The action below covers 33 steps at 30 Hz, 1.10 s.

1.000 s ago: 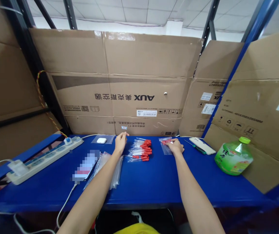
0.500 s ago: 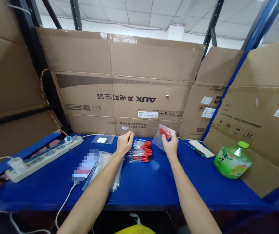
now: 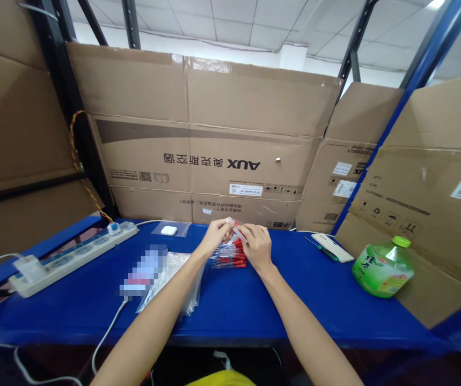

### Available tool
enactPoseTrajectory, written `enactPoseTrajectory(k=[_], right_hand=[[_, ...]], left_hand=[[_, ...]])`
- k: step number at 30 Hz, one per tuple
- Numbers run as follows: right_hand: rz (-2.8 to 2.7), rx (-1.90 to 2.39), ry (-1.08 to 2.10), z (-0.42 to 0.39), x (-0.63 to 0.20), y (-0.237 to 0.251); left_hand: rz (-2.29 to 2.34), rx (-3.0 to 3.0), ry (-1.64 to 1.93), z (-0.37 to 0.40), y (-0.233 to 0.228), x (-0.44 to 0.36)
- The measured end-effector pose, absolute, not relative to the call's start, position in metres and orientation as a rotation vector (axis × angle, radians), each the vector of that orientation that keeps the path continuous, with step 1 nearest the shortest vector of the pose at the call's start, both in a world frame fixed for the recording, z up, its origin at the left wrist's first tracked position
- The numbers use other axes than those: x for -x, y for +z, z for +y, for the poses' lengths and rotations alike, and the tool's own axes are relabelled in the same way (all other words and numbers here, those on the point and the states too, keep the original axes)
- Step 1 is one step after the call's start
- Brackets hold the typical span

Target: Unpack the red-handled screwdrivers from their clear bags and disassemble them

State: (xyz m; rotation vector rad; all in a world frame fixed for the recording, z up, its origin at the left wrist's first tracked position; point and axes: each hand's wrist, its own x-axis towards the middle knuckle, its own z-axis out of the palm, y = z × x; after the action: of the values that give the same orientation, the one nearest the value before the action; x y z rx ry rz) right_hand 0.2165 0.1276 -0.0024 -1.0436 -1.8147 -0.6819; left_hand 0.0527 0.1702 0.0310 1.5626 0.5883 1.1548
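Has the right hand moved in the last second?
Yes. The right hand has swung left, from right of the pile of red-capped tubes to above it, meeting the left hand.

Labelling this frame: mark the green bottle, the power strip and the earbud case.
green bottle [image 3: 381, 265], head view, on its label.
power strip [image 3: 73, 256], head view, mid-body by the sockets.
earbud case [image 3: 168, 230], head view, centre of the white shell.

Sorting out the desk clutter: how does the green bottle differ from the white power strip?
The green bottle is squat, rounded and translucent, lying tilted at the right; the power strip is long, flat and opaque white, at the left with a charger plugged in. Both rest on the blue table.
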Motion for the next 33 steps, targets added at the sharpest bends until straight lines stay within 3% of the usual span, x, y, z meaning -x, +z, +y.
enactPoseTrajectory(k=[17,33], right_hand=[[-1.701,0.9,-0.257,0.112,-0.203,0.009],[-1.491,1.051,-0.4,0.122,-0.206,0.005]], left_hand=[[0.653,-1.806,1.441,0.163,0.029,-0.05],[0.607,-2.419,1.442,0.156,0.03,-0.049]])
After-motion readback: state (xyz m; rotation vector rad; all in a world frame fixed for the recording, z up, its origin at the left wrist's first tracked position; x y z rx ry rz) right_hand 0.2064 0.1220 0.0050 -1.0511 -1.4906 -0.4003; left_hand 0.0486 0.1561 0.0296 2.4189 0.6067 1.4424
